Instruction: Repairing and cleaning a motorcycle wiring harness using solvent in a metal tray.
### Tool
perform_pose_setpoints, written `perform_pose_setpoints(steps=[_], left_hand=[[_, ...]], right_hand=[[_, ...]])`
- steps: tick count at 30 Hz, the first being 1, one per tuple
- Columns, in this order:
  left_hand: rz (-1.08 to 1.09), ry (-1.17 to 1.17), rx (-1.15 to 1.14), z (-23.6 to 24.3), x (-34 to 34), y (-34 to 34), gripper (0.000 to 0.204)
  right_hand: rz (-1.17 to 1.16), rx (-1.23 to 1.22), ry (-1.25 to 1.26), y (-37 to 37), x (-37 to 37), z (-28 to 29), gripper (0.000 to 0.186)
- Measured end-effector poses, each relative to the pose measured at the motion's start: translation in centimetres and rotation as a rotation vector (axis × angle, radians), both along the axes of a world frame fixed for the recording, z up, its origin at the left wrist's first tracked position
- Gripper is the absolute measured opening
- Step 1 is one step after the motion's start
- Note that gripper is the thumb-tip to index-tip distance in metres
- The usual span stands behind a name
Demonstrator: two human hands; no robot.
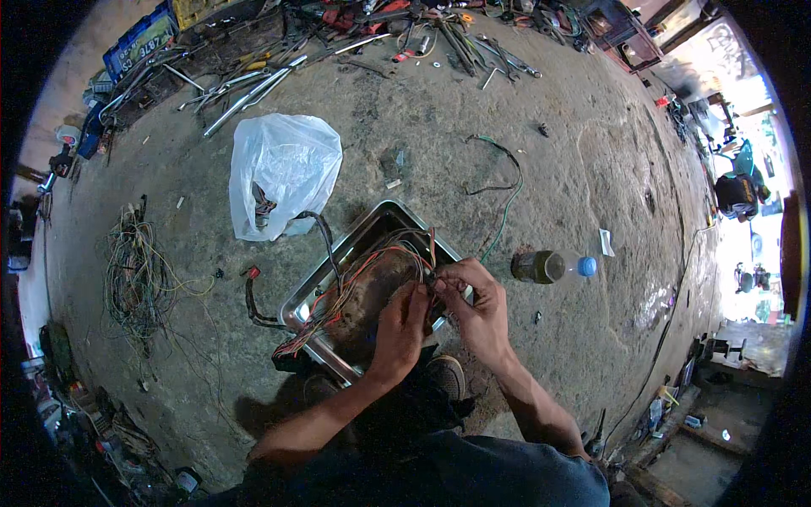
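Observation:
A wiring harness (372, 272) of red, orange, white and dark wires lies in a loose loop across a shiny metal tray (339, 366), with brown dirt on the tray's bottom. Both my hands meet over the tray's right side. My left hand (397, 331) pinches the wires near their end. Against it, the closed fingers of my right hand (478, 311) grip the same bundle; a small dark piece between the fingertips is mostly covered. Black-sheathed branches hang over the tray's left side, one ending in a red connector (253, 272).
Beyond the tray sits a white plastic bag (287, 173) with wires inside. Tangled thin wires (139, 275) lie left. On the right a bottle (549, 267) with a blue cap lies on its side, near a green wire (508, 203). Wrenches and other tools (460, 46) line the far floor.

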State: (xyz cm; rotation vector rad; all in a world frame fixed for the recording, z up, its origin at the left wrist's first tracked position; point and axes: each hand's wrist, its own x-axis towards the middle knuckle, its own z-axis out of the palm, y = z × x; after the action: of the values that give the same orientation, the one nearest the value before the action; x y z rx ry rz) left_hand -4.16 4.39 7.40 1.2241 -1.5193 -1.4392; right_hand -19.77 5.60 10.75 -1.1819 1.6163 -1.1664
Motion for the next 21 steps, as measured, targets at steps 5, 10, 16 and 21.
perform_pose_setpoints(steps=[5,10,16,21], left_hand=[[-0.077,-0.307,-0.382,-0.7,0.5,-0.4,0.017],[-0.067,-0.383,-0.419,-0.1,0.3,-1.0,0.016],[0.185,0.234,0.761,1.0,2.5,-4.3,0.035],[-0.153,0.93,1.065,0.9,2.8,-4.6,0.041]], right_hand=[[-0.007,0.031,0.184,-0.8,0.8,1.1,0.014],[0.05,0.042,0.275,-1.7,1.5,0.4,0.013],[-0.101,0.004,-0.548,-1.1,-1.3,-0.6,0.03],[0.02,0.274,-0.668,-1.6,-2.9,-2.2,0.039]])
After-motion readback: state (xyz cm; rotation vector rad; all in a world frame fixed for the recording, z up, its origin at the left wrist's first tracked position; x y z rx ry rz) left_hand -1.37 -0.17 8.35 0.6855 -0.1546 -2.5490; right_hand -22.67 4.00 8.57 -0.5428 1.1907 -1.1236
